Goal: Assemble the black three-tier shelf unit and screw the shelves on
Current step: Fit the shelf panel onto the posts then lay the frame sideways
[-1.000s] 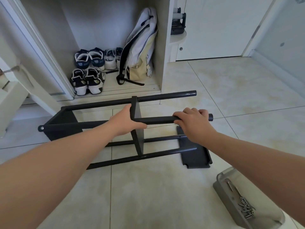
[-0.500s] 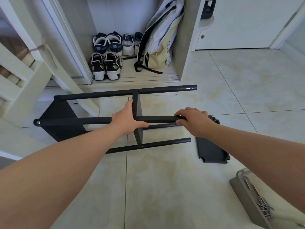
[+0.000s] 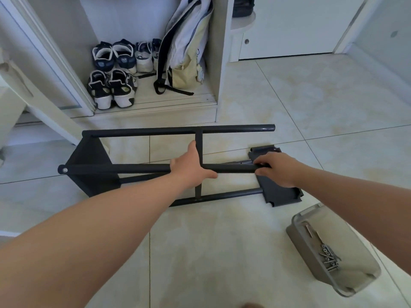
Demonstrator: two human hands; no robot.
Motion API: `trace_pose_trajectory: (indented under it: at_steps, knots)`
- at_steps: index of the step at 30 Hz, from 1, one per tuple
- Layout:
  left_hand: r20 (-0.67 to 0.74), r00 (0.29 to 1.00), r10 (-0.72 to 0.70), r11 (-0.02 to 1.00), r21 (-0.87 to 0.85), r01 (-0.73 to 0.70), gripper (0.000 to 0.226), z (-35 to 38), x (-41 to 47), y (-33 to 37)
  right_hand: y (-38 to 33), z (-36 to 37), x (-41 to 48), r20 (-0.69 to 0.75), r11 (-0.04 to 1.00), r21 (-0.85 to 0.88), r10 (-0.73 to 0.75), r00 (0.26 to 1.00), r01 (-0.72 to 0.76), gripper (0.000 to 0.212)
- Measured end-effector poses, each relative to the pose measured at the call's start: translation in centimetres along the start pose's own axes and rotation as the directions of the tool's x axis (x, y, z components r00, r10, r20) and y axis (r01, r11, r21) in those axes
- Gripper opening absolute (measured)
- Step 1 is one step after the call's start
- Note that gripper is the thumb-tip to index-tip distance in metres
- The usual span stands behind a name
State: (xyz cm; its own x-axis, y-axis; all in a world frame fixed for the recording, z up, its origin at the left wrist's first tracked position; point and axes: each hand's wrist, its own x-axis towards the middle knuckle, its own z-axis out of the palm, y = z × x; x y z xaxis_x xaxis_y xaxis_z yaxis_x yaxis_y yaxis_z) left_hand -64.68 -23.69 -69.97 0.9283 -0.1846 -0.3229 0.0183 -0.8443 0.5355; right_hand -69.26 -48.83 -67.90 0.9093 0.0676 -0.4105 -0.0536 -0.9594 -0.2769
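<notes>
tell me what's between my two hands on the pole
In the head view, only a bare stretch of the black pole runs from the left hand, by the middle shelf, to the right hand.

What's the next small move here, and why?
Probably free the right hand from the black metal pole and lift the loose black shelf panel lying on the floor beneath it. That end of the pole carries no shelf yet. The left hand can steady the pole.
</notes>
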Motion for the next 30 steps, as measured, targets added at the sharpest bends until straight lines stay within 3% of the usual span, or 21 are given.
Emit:
trace_pose_trajectory:
  at_steps: [8,13,23,30]
  knots:
    - [0.038,0.999,-0.003,1.000,0.014,0.002,0.107,6.2,0.9,8.8,8.9,-0.7,-2.6,-0.072,0.982,-0.004,0.187,0.980,-0.188,0.018]
    - [0.081,0.996,-0.035,0.999,0.027,0.033,0.092,7.4,1.4,10.6,11.0,-0.6,-2.9,-0.098,0.974,-0.018,0.222,0.970,-0.225,0.014]
    - [0.113,0.986,-0.124,0.992,-0.024,0.128,0.099,3.3,1.7,5.3,5.2,-0.3,-0.7,-0.046,0.989,-0.006,0.145,0.988,-0.145,0.018]
    - [0.184,0.966,-0.183,0.977,-0.073,0.199,0.093,1.0,1.3,0.7,0.7,0.3,0.5,0.097,0.993,-0.081,0.094,0.991,-0.087,0.019]
